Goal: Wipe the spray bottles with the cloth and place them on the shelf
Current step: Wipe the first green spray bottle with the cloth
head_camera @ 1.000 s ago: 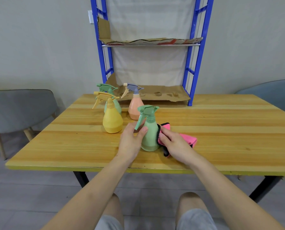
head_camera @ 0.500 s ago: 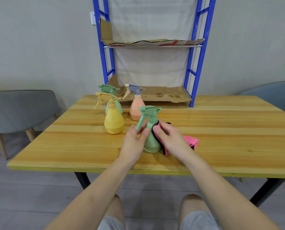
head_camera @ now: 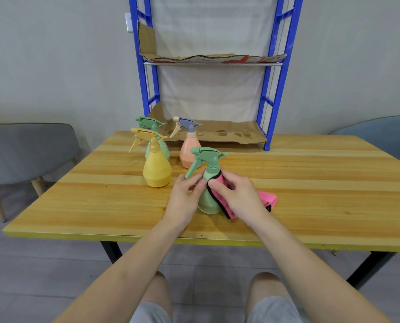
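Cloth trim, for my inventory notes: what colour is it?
Black, bordering the pink cloth; clearest in the head view.

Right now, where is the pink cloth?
In the head view, the pink cloth lies on the table just right of the near green spray bottle. The right hand holds its upper end against that bottle's side.

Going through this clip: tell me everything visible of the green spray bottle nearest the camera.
The green bottle looks like matte pale-green plastic, pear-shaped, with a darker green trigger head. It stands upright on the wooden table, apart from the yellow bottle. The left hand holds its left side; the right hand presses a pink cloth with black edging against its right side.
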`<state>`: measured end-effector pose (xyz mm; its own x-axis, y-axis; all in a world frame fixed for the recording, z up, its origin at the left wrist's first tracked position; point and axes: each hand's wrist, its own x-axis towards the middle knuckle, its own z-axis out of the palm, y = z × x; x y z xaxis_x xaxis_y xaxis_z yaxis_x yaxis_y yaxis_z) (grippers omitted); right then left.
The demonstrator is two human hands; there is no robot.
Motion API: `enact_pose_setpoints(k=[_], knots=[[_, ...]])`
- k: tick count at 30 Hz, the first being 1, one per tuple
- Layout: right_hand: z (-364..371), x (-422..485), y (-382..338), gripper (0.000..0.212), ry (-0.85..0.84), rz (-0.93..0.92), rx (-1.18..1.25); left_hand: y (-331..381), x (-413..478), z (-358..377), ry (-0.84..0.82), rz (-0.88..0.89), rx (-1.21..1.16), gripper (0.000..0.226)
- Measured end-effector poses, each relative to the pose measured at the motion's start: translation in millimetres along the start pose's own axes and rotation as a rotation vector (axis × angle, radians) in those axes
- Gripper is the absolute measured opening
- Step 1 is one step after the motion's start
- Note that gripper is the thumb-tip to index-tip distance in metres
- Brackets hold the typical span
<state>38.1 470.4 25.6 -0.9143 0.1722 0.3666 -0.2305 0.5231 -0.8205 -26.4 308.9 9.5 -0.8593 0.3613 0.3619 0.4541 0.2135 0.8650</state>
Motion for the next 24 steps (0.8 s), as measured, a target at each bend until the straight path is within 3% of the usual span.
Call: enact_pose_setpoints(k=[2,8,11,14,18,24], knots=[[2.1,2.1,-4.2,0.042,0.001,-0.019,0.035,-0.8,0.7,0.4,-0.003,-0.016,0.002,0.038],[-11.0,-7.3,18.9,0.069,-0.141,0.052,-0.060,-2.1,0.9,-0.5,-0.027,-0.037,0.013,0.041],[-9.0,-19.0,33.4,0.075,-0.116,0.072,-0.115,-2.1,0.5,0.9,-0.032,-0.010,0.032,0.040],[-9.2,-16.0,31.7,0.068,-0.085,0.093,-0.074,-8.1,0.0,6.4,-0.018,-0.012,0.033,0.045],[-7.8,1.3,7.1,0.043,-0.031,-0.011,-0.015,-7.8,-3.5,12.2,-0.037,-0.051,0.062,0.065],[-11.4,-15.0,38.6,0.063,-0.116,0.068,-0.059,-6.5,-4.2,9.9,-0.036,-0.011,0.075,0.052]])
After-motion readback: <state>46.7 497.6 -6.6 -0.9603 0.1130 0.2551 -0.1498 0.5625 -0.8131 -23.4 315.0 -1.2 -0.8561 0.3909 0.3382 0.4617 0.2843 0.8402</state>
